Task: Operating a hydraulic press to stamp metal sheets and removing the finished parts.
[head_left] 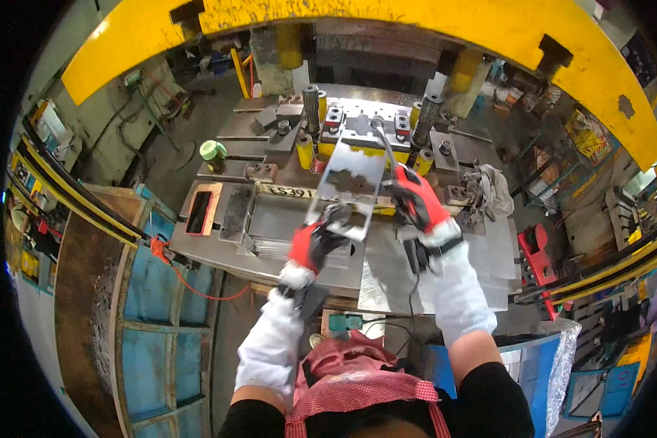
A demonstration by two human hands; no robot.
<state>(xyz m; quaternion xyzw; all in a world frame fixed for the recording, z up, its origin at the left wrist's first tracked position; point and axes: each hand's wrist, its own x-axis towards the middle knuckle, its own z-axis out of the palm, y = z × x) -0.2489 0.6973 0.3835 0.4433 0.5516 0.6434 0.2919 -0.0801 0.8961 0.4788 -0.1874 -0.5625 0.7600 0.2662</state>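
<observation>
My left hand (316, 244), in a red and black glove, is closed on the near left edge of a shiny sheet-metal strip (356, 162) with irregular cut-outs. The strip slants away from me, its far end at the press die (363, 125). My right hand (418, 203), gloved alike, is closed around a long, slim metal tool with a rounded head (384, 139). That head rests over or just above the die area; contact cannot be made out. Fingertips of both hands are partly hidden.
Dark guide posts (312, 109) and yellow cylinders (304, 151) flank the die. A stack of flat sheets (281, 248) lies left of my left hand, blank sheets (394, 274) lie right. A phone (199, 212), green-lidded bottle (212, 153) and grey rag (489, 191) sit around. A yellow press frame (387, 18) arches overhead.
</observation>
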